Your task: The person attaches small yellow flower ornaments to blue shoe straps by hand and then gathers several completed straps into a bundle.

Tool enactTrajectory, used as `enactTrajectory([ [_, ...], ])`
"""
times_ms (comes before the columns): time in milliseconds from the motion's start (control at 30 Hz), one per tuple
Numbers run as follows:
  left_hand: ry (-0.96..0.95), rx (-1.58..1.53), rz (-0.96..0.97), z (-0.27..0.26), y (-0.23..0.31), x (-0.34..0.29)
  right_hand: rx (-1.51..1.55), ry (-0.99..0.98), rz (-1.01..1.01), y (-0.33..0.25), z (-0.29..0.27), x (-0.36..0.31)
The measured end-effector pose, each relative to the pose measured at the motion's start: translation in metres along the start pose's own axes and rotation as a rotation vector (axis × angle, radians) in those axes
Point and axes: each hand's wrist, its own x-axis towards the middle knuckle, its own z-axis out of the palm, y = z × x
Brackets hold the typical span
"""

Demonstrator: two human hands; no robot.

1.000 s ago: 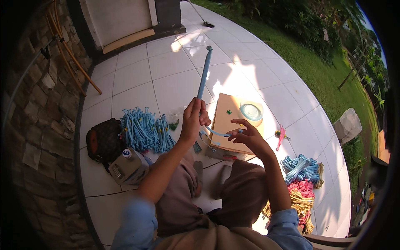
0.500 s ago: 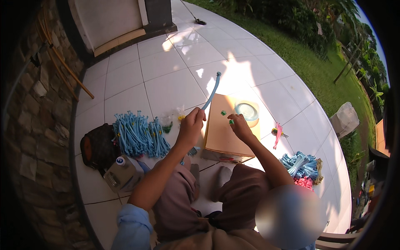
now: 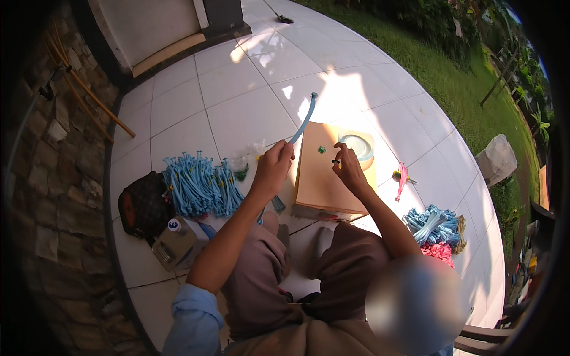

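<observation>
My left hand (image 3: 274,169) is closed round the lower end of a light blue flexible strip (image 3: 307,120), which curves up and away to a dark, knotted-looking tip. Over the cardboard box (image 3: 320,190), my right hand (image 3: 351,173) pinches a small dark green piece (image 3: 336,161), too small to make out clearly. Another little green piece (image 3: 322,150) lies on the box top, left of my right fingers. Just beyond that hand, a roll of clear tape (image 3: 369,149) rests flat on the box.
Bundled blue strips (image 3: 193,187) lie at left, near a dark bag (image 3: 142,204) and a plastic jug (image 3: 173,244). On the right are pink strips (image 3: 403,178) over scissors, more blue bundles (image 3: 430,224), pink pieces (image 3: 438,254) and a translucent bin (image 3: 497,159).
My right hand has risen slightly and turned over the box, its fingers lifting near the tape roll. My left hand keeps the blue strip. The whole view has shifted a little.
</observation>
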Motion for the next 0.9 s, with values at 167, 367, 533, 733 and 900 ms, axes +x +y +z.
enactTrajectory([
  [167,0.054,0.026,-0.015,0.011,0.010,-0.005,0.245,0.173,-0.016,-0.049,-0.029,0.012],
  [367,-0.176,-0.344,-0.065,0.010,0.039,-0.023,0.272,0.338,-0.303,-0.142,-0.085,0.000],
  [533,-0.235,-0.349,-0.051,0.016,0.045,-0.029,0.272,0.354,-0.349,-0.147,-0.086,-0.012],
  [733,-0.225,-0.331,-0.069,0.018,0.047,-0.031,0.243,0.360,-0.398,-0.143,-0.086,-0.012],
  [900,-0.317,-0.512,-0.171,0.014,0.044,-0.029,0.047,0.341,-0.537,-0.140,-0.095,-0.014],
])
